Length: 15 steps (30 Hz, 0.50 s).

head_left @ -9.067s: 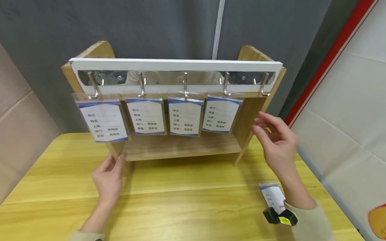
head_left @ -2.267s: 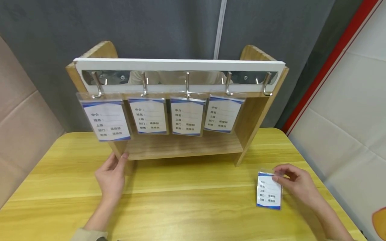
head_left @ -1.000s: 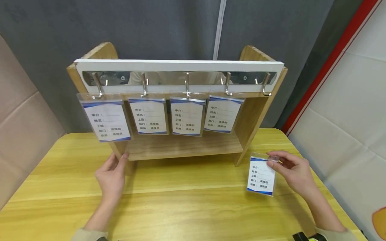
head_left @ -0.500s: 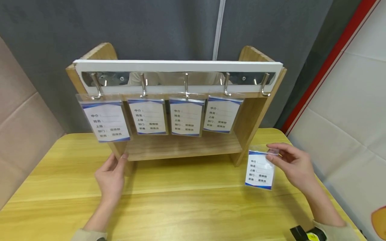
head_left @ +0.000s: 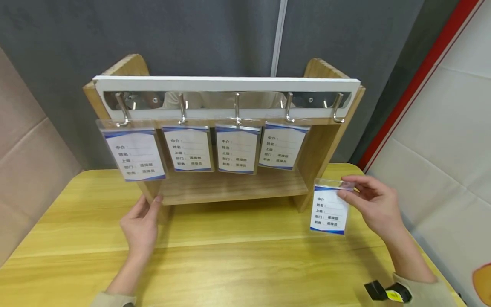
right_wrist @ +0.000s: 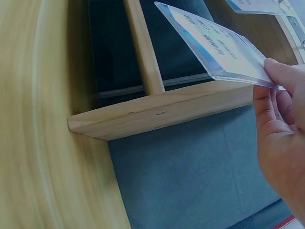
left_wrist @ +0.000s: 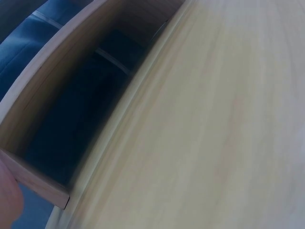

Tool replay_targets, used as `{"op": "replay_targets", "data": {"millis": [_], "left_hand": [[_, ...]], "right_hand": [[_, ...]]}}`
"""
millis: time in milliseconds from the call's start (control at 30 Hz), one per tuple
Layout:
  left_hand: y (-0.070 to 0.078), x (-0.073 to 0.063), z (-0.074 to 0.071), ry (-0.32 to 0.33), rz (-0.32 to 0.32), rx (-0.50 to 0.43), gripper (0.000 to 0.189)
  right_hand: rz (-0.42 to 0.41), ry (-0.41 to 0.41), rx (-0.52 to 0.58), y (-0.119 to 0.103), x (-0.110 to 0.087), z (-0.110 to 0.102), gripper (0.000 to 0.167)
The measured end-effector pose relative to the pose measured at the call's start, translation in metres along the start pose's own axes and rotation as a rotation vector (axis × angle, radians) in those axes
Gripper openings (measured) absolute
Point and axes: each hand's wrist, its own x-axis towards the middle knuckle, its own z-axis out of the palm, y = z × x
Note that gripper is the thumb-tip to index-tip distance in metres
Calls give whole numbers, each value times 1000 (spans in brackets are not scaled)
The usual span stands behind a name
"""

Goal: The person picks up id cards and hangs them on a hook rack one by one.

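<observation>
My right hand pinches a clear-sleeved badge card by its top right corner, thumb in front. The card hangs face forward over the table, in front of the rack's right leg; the right wrist view shows the thumb on the sleeve's edge. My left hand grips the lower left side panel of the wooden rack, its other fingers hidden behind the panel. Several matching badges hang from metal hooks on the rack's white rail. The rightmost hook bears no badge.
The rack stands on a yellow wood-grain table. A grey fabric partition rises behind it, with a white padded wall at the right and a pinkish wall at the left.
Earlier the badge lay on the table and my right hand was empty by the rightmost hook. The hand then took the badge by its top and raised it. My left hand stays put.
</observation>
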Motion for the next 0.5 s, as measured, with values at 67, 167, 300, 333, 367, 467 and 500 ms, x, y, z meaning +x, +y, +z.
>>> {"op": "replay_targets", "data": {"millis": [67, 167, 300, 333, 367, 467, 500], "left_hand": [[0, 0, 0, 0, -6, -5, 34], [1, 0, 0, 4, -17, -5, 35], [1, 0, 0, 5, -18, 0, 35], [1, 0, 0, 4, -17, 1, 35], [1, 0, 0, 4, -14, 3, 34], [0, -1, 0, 2, -6, 11, 35], [0, 0, 0, 2, -5, 13, 35]], "right_hand": [[-27, -8, 28, -1, 2, 0, 35], [-56, -15, 83, -2, 6, 1, 33], [-93, -17, 144, -4, 10, 3, 29], [-107, -20, 165, -4, 11, 4, 29], [-121, -20, 186, -4, 12, 4, 28], [-168, -19, 247, -5, 16, 5, 27], [-185, -20, 267, -5, 17, 6, 28]]}}
